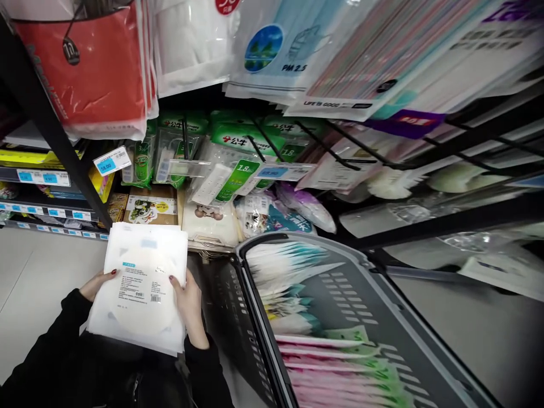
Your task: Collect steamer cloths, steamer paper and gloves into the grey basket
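Observation:
A stack of flat white plastic packets (144,283) is held in front of my body, with printed text and a barcode on the top one. A pale round shape shows through its wrapping. My left hand (97,284) grips the stack's left edge, thumb on top and the other fingers hidden underneath. On the right edge my right hand (190,303) clasps the same stack, its thumb lying on the top packet. Just to the right stands a grey shopping basket (361,272) with rows of upright packets, some white and teal, some pink and green.
Large packets hang above, among them a red one (85,73) and a blue one marked PM 2.5 (293,51). Green-topped power strip packs (238,175) hang on hooks behind. Metal hooks (323,144) stick out toward me. A black shelf post (55,119) rises at the left.

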The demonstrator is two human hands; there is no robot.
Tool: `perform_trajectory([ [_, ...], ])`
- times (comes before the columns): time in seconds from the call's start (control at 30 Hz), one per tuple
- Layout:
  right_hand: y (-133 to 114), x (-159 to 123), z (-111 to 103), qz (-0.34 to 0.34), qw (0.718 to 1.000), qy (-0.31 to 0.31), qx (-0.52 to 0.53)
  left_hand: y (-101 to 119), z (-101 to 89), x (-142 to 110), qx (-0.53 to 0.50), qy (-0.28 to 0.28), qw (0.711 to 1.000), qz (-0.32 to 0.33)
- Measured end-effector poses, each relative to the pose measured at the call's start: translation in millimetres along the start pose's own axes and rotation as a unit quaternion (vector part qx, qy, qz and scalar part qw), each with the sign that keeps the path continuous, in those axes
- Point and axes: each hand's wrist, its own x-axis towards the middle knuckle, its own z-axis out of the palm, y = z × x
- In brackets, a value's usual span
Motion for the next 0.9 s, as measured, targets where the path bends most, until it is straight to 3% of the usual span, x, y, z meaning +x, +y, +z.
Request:
perform_trajectory([
  [0.17,6.5,-8.5,4.3,-0.052,0.998,0.036,-0.027,-2.6,-1.2,1.3,-0.02,-0.001,1.0,-0.017],
  [0.43,25.0,-16.3,21.2,-0.11,0.969,0.188,-0.116,-5.8,-2.8,2.5,-0.03,0.004,0.999,-0.024],
  [0.53,26.9,-13.6,15.2,-0.113,0.96,0.215,-0.138,-5.4,-3.2,2.3,-0.023,0.03,0.999,-0.009],
  [0.63,21.8,-6.5,-4.8,-0.093,0.959,0.227,-0.14,-3.8,-2.5,1.6,-0.01,0.061,0.998,-0.003],
  [0.73,13.2,4.1,-25.9,-0.056,0.98,0.182,-0.057,-0.6,-1.2,0.3,0.0,0.075,0.997,-0.004],
  [0.8,8.3,10.5,-32.0,-0.038,0.994,0.096,0.046,1.9,-0.6,-0.6,0.005,0.078,0.997,-0.006],
  [0.9,2.1,13.3,-34.4,-0.017,0.988,-0.023,0.153,4.9,0.0,-1.6,0.005,0.075,0.997,-0.008],
])
